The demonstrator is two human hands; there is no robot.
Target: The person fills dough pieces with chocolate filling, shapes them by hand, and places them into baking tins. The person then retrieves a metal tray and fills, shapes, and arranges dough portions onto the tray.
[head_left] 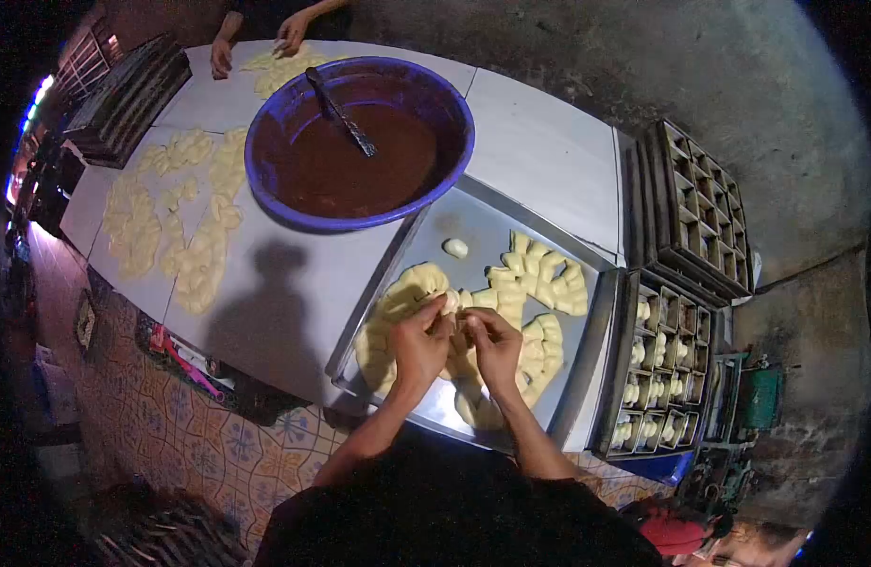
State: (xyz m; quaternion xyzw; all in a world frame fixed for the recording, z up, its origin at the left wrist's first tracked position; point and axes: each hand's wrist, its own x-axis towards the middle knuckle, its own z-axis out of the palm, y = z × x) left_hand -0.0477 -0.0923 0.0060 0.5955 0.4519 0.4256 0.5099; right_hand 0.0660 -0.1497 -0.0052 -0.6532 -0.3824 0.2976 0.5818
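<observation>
Over a metal tray [445, 217] my two hands work close together at a piece of pale dough. My left hand [422, 342] pinches a small dough ball [452, 300] between thumb and fingers. Beside it, my right hand [493, 348] has its fingers closed at the near end of a dough strip [483, 299]; whether it grips the strip is partly hidden. Lumpy pieces of dough [541, 352] lie around both hands on the tray. One loose dough ball [455, 248] sits apart, beyond my hands.
A purple basin [360, 223] of brown powder, with a dark-handled utensil [339, 111] in it, stands ahead. More dough [204, 269] lies left. Baking molds [657, 364] holding dough pieces are at right, near stacked molds [705, 208]. Another person's hands [292, 33] touch dough at the far end.
</observation>
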